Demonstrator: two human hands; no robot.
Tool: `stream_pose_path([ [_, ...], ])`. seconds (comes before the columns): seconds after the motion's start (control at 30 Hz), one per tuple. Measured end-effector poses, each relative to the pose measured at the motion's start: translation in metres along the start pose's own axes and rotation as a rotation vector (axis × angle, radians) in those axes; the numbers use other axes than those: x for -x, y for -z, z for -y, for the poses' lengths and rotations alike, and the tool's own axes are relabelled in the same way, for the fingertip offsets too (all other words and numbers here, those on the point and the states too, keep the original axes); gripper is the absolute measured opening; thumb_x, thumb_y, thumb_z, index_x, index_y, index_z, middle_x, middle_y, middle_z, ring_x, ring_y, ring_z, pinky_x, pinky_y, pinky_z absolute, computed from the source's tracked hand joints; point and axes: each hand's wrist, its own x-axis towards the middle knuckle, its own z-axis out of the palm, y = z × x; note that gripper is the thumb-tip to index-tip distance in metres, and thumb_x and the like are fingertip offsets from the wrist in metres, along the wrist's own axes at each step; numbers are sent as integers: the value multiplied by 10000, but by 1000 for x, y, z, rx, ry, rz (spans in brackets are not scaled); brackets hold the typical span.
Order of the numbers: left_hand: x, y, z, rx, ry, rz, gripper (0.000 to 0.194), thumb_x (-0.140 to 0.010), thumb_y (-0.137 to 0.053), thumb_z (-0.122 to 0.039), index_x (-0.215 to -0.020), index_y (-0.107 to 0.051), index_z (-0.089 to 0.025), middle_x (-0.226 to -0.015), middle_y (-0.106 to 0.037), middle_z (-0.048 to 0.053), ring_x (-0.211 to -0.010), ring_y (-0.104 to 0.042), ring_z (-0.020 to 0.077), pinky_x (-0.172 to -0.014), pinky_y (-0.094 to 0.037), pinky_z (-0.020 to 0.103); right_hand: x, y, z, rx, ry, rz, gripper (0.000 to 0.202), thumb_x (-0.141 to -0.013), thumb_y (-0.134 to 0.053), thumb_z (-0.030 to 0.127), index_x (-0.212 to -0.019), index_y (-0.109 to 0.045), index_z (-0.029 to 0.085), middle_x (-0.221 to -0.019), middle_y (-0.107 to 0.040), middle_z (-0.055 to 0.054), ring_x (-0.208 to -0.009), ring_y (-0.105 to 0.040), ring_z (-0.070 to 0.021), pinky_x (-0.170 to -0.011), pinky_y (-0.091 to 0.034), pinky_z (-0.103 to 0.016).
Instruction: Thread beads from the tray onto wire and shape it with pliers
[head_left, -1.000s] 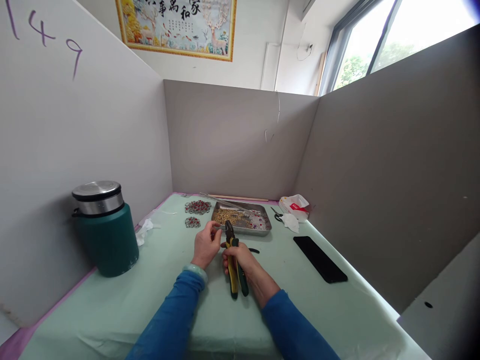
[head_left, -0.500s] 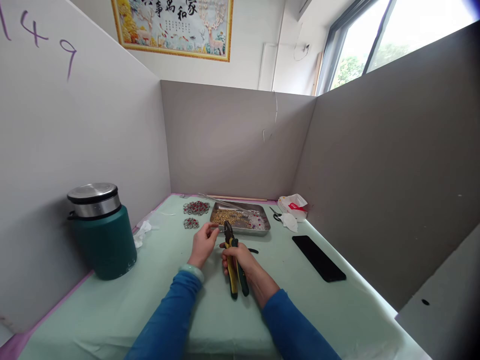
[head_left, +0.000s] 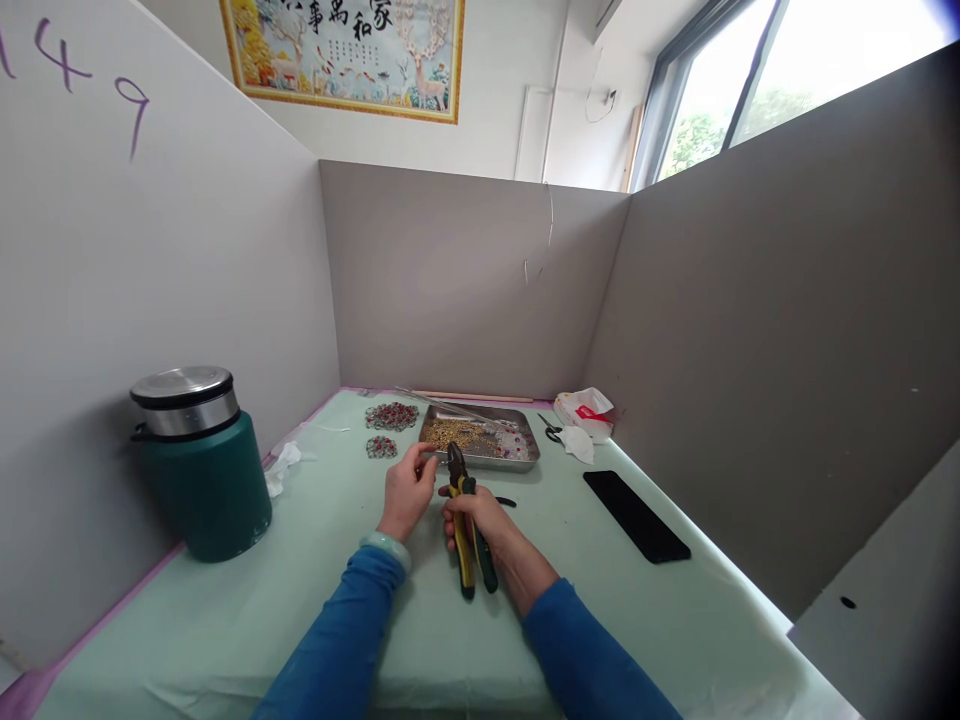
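In my right hand point(head_left: 480, 518) is a pair of pliers point(head_left: 463, 560) with yellow and black handles, its dark jaws pointing away from me. My left hand point(head_left: 409, 490) is just left of the jaws, its fingertips pinched together; whatever they hold is too small to make out. Beyond both hands lies a metal tray point(head_left: 480, 465) with gold-coloured small pieces point(head_left: 450, 432) on its left and clear and red beads point(head_left: 514, 442) on its right. Part of another black-handled tool point(head_left: 507, 502) shows behind my right hand.
Two piles of small red and silver pieces, a larger pile point(head_left: 391, 416) and a smaller pile point(head_left: 382, 447), lie left of the tray. A green flask point(head_left: 202, 480) stands at left. To the right are scissors point(head_left: 553, 432), a tissue pack point(head_left: 585, 412) and a black phone-like slab point(head_left: 636, 515). Panels enclose the table.
The view has shifted very slightly. My left hand's fingers have moved a little at the plier jaws; the right hand keeps its grip on the pliers.
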Motion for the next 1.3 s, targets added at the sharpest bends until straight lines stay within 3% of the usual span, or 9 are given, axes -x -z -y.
stream_pose_path([
  [0.07,0,0,1,-21,21,12,232,-815,-459,-303,-960,-590,-178,-571,-578,-26,-533,-531,132,-583,-397,245,0,0,0,16,-12,-3,328,-592,-551,160,-918,-517,153,-537,-539,23,-440,-497,-120,-442,-468,-271],
  [0.17,-3,-2,7,-29,156,150,215,-817,-446,-311,-852,-612,-178,-606,-632,5,-610,-581,156,-611,-410,260,1,0,1,70,-27,6,178,-617,-542,192,-786,-522,140,-507,-530,9,-406,-492,-123,-437,-459,-278],
  [0.23,-4,-2,9,-34,179,169,242,-830,-427,-329,-849,-612,-176,-603,-632,9,-624,-586,163,-615,-411,266,3,-1,2,85,-33,15,140,-627,-545,203,-748,-514,139,-498,-525,7,-400,-492,-123,-438,-456,-276],
  [0.4,1,1,-3,-31,4,-13,265,-849,-424,-321,-1019,-563,-173,-568,-555,-32,-523,-517,129,-556,-384,239,4,-5,5,14,-30,-17,319,-605,-543,149,-920,-498,148,-516,-520,37,-422,-494,-123,-438,-458,-272],
  [0.77,4,1,-1,-143,-149,-114,238,-848,-465,-273,-1054,-555,-195,-737,-632,14,-659,-584,144,-683,-444,257,1,-9,5,45,-32,-48,350,-581,-534,134,-929,-500,151,-486,-508,43,-419,-488,-122,-424,-460,-264],
  [0.93,2,-1,6,-357,-114,-27,192,-832,-486,-230,-978,-605,-192,-787,-648,52,-730,-592,187,-691,-432,289,-1,-6,1,89,-98,-88,246,-604,-512,154,-850,-515,148,-480,-518,25,-378,-487,-126,-398,-459,-269],
  [1.1,4,-6,7,-447,-226,89,205,-871,-419,-198,-958,-603,-184,-892,-668,85,-872,-594,221,-767,-399,313,-4,-3,-2,148,-120,-102,44,-633,-495,165,-668,-512,145,-460,-516,1,-363,-490,-129,-395,-461,-276],
  [1.3,6,-11,8,-488,-44,222,236,-922,-323,-277,-959,-550,-221,-736,-653,47,-654,-604,186,-577,-333,259,-1,-4,1,173,-114,-51,60,-654,-499,180,-605,-498,144,-480,-529,-9,-367,-497,-123,-389,-446,-256],
])
